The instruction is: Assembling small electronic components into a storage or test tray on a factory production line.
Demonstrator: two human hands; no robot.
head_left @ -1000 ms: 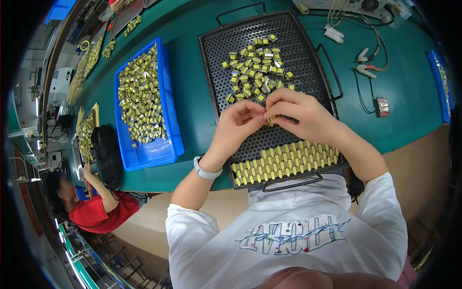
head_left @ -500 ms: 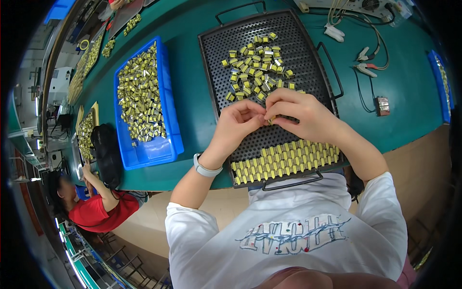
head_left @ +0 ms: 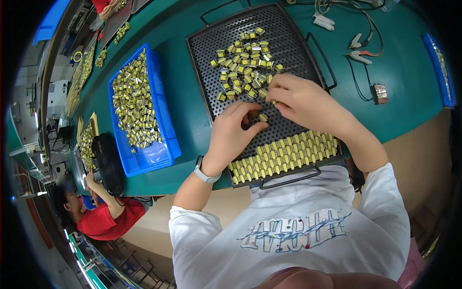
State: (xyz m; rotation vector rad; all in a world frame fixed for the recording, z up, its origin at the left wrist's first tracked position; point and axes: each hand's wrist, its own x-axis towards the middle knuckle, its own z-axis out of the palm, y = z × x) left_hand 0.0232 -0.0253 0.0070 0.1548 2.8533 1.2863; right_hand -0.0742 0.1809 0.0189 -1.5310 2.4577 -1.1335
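My left hand (head_left: 233,127) is over the left half of a black perforated metal tray (head_left: 298,53). Its thumb and forefinger are apart, and a small yellow-wrapped transformer (head_left: 263,117) shows between their tips, apparently loose. Just up and right of it, my right hand (head_left: 303,103) pinches with fingertips at the lower edge of a loose pile of transformers (head_left: 245,62). A bit of yellow from another transformer (head_left: 274,102) peeks out at those fingertips; most of it is hidden. Along the tray's near side, transformers stand in tight, even rows (head_left: 284,153).
Left of the tray is a blue bin (head_left: 168,120) full of loose transformers, with a black bag (head_left: 107,159) beyond. Clip leads (head_left: 360,50) and a small metal-cased block (head_left: 380,94) lie to the right. A person in red (head_left: 113,216) works at the far left.
My hands, which met over the tray, have come apart. The right hand has moved up to the pile's edge. The left thumb and forefinger have spread, and a transformer shows between them.
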